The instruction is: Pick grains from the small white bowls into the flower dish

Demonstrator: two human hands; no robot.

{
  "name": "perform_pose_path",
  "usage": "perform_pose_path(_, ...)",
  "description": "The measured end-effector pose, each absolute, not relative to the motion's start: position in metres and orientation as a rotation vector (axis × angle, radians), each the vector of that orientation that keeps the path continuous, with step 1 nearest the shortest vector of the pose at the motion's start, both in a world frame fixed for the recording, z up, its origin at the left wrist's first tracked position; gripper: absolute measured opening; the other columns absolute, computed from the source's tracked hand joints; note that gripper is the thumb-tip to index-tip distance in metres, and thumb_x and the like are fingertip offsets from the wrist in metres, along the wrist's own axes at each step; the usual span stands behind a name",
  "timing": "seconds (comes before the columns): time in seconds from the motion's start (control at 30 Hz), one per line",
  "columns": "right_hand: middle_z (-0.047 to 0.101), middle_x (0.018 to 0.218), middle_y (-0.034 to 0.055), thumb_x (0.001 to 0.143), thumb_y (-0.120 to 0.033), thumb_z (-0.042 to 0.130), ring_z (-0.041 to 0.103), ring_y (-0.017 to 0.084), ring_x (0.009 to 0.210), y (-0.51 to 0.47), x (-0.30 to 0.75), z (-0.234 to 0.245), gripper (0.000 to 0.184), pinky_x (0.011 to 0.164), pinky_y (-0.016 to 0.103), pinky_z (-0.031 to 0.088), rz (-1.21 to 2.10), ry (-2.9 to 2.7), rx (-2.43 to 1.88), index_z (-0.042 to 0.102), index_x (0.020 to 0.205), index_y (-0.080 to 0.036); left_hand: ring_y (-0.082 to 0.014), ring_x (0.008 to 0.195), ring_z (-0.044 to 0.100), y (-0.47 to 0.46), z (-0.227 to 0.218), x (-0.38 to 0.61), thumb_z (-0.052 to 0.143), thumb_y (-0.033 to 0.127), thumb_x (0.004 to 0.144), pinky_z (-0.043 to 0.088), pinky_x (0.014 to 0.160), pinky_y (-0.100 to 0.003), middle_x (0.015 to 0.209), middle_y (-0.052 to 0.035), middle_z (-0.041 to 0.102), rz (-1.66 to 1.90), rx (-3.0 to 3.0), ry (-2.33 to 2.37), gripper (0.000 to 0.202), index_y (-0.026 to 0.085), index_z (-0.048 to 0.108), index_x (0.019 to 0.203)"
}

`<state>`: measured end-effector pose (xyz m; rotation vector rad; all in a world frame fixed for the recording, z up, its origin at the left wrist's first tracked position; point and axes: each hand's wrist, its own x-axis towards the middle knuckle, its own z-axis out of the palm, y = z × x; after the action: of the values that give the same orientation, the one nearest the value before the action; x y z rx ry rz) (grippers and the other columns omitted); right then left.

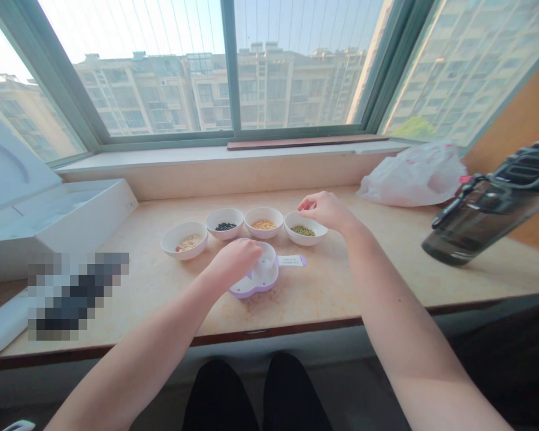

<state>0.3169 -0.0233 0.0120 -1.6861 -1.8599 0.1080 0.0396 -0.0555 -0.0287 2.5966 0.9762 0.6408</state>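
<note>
Head view: clock centred on the lilac-rimmed tray [254, 292], twelve toward the window [230, 66].
Knees [290, 389]: dark-clothed, at six o'clock, below the front edge of the counter [323, 299].
Tray: white inside, lobed, flat on the counter, partly covered by the left hand [245, 257].
Left hand: over the tray's ten-to-eleven o'clock side; fingers curled downward, tips hidden, so I cannot tell whether they pinch anything.
Tag [291, 261]: pale, with lettering too small to read, at three o'clock, just beside the tray.
Dark item [78, 293]: pixelated, between eight and nine o'clock.
Bowls: four white ones in an arc; pale flakes [190, 242] at ten, black beans [226, 226] at eleven, yellow grains [263, 224] at twelve, green beans [303, 230] between one and two.
Right hand [326, 209]: at the green beans' bowl, around one o'clock; fingers bent, tips close together near its far rim; whether they pinch anything, I cannot tell.
Bottle [480, 221]: dark, see-through, tilted in view, toward three o'clock.
White box [94, 206]: lid raised, between nine and ten.
Plastic bag [413, 176]: crumpled, at two o'clock.
Buildings [161, 96]: beyond the glass.
</note>
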Motion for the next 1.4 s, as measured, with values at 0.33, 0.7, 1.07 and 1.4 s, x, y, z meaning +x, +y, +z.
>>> perform_pose_path(0.33, 0.08, 0.092, 0.0088, 0.083, -0.02, 0.065, 0.073, 0.022, 0.082, -0.019, 0.32, 0.006, 0.019, 0.068, 0.028, 0.05, 0.107, -1.93, -1.776, 0.082, 0.091, -0.017, -0.0239, 0.07, 0.062, -0.057, -0.024, 0.045, 0.055, 0.001, 0.076, 0.041, 0.072, -0.033, 0.073, -0.0079, 0.066, 0.485, 2.704, 1.073, 0.025, 0.02, 0.054, 0.061)
perform_pose_path(0.7, 0.078, 0.084, 0.006, 0.085, -0.023, 0.065, 0.067, 0.019, 0.073, -0.023, 0.298, 0.006, 0.016, 0.068, 0.03, 0.049, 0.13, -1.888, -1.611, 0.081, 0.087, -0.02, -0.0162, 0.069, 0.058, -0.046, 0.001, 0.032, 0.06, 0.011, 0.074, 0.041, 0.068, -0.028, 0.073, -0.0021, 0.068, 0.739, 2.233, 0.955, 0.014, 0.02, 0.069, 0.07)
perform_pose_path(1.07, 0.075, 0.083, 0.0022, 0.081, -0.044, 0.078, 0.067, 0.014, 0.062, -0.053, 0.229, -0.005, 0.036, 0.057, 0.026, 0.052, 0.812, -1.804, -0.958, 0.075, 0.108, -0.02, -0.0077, 0.067, 0.055, -0.037, 0.006, 0.028, 0.082, 0.022, 0.069, 0.044, 0.07, -0.024, 0.076, 0.0016, 0.061, 0.97, 1.264, 0.653, 0.024, 0.015, 0.06, 0.075)
perform_pose_path(1.4, 0.076, 0.083, 0.0052, 0.085, -0.054, 0.074, 0.066, 0.016, 0.065, -0.05, 0.223, -0.014, 0.033, 0.065, 0.031, 0.054, 0.53, -1.847, -0.956, 0.082, 0.088, -0.022, -0.0072, 0.068, 0.058, -0.039, 0.002, 0.032, 0.083, 0.018, 0.068, 0.045, 0.068, -0.022, 0.075, 0.0002, 0.062, 0.919, 1.19, 0.658, 0.025, 0.014, 0.06, 0.076)
